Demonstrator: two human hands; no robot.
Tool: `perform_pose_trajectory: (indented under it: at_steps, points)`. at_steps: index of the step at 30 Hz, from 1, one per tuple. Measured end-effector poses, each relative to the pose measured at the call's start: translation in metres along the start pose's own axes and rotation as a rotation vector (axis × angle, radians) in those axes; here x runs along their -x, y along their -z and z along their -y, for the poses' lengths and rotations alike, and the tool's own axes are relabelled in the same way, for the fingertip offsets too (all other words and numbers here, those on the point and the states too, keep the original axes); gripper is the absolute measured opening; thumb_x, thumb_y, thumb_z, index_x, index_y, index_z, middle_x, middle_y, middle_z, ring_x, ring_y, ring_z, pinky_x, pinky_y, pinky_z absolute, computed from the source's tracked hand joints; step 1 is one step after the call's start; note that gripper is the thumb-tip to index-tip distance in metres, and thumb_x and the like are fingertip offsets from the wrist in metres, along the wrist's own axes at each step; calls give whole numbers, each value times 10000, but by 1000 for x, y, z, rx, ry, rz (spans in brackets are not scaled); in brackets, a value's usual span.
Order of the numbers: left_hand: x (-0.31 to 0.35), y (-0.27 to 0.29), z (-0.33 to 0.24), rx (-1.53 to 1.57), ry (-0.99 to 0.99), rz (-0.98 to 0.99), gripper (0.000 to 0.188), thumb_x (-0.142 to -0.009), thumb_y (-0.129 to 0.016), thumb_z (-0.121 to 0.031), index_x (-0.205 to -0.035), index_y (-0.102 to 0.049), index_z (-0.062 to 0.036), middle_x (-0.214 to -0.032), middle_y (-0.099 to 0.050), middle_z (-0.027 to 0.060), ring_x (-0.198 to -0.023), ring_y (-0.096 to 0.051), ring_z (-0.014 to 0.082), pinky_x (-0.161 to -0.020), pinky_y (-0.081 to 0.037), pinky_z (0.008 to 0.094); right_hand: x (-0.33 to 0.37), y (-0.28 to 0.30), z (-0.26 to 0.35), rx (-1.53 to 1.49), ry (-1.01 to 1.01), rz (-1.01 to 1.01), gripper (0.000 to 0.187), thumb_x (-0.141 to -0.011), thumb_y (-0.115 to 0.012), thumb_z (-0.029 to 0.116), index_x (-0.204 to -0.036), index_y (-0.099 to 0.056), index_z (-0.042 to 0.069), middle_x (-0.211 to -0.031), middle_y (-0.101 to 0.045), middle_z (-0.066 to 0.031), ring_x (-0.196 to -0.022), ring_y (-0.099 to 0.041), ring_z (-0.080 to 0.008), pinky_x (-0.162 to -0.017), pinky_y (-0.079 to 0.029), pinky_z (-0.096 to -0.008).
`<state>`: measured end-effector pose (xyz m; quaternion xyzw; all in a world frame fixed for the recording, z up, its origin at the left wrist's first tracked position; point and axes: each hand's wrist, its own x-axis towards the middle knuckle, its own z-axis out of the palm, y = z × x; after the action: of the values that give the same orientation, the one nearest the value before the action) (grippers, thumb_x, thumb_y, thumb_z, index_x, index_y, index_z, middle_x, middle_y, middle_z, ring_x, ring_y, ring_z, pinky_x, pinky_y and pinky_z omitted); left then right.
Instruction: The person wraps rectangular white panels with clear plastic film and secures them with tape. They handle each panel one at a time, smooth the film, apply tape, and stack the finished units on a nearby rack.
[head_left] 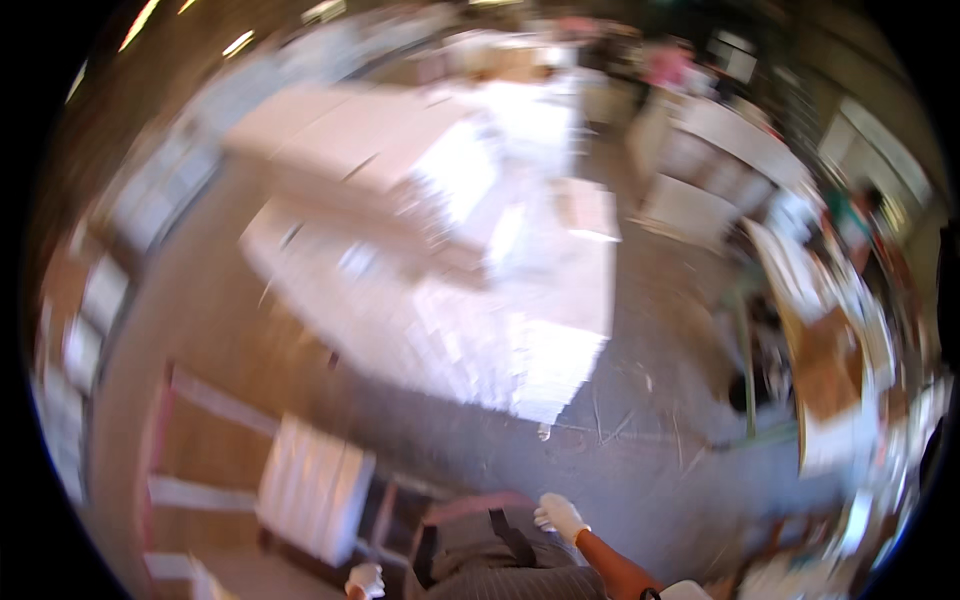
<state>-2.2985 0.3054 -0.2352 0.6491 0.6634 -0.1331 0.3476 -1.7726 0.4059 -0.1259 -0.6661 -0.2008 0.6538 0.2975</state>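
Both my hands wear white gloves and are near my body at the lower edge; the picture is smeared by motion. My right hand (561, 517) hangs in front of my waist with its fingers curled in, and nothing shows in it. At the bottom, my left hand (366, 580) is only partly in view, its fingers too blurred to read. Close beyond it stands a block-shaped stack of white, striped bundles (315, 488), apart from the hand. Dark straps (512, 538) lie over my grey clothing.
Ahead is a large pile of flat white sheets or boards (430, 320), with higher stacks (370, 135) behind. A long worktable (825, 370) with brown and white pieces runs along the right. Pink and white strips (205, 495) mark the floor at left. A person in pink (668, 65) is far back.
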Motion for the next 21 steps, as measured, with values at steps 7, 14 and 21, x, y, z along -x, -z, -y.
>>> perform_pose_trajectory:
  at_steps: [7, 14, 21]
  points:
    - [-162, 203, 10, -309, -325, -142, 282, -860, -587, -309, -989, -695, -84, -881, -702, 138, -882, -674, 328, -761, -547, 447, -16, -66, -68, 582, 556, 115, 305, -1008, -498, 251, -1217, -564, 38, -1076, -625, -107, -997, -600, -232, -860, -462, -329]
    - [-261, 212, -204, 536, 86, 205, 318, -873, -635, -285, -1120, -686, -90, -994, -687, 136, -897, -676, 291, -812, -547, 426, 70, -28, -53, -387, 82, -312, 360, -1014, -506, 292, -1257, -547, 30, -865, -673, -66, -713, -642, -150, -627, -514, -290]
    - [-188, 100, -465, -244, -733, 506, 460, -950, -523, -453, -1141, -680, -66, -1135, -682, 184, -990, -666, 342, -867, -497, 421, 39, 45, -114, 13, 250, -325, 329, -1012, -475, 296, -1130, -632, 31, -841, -693, -74, -728, -680, -227, -665, -554, -369]
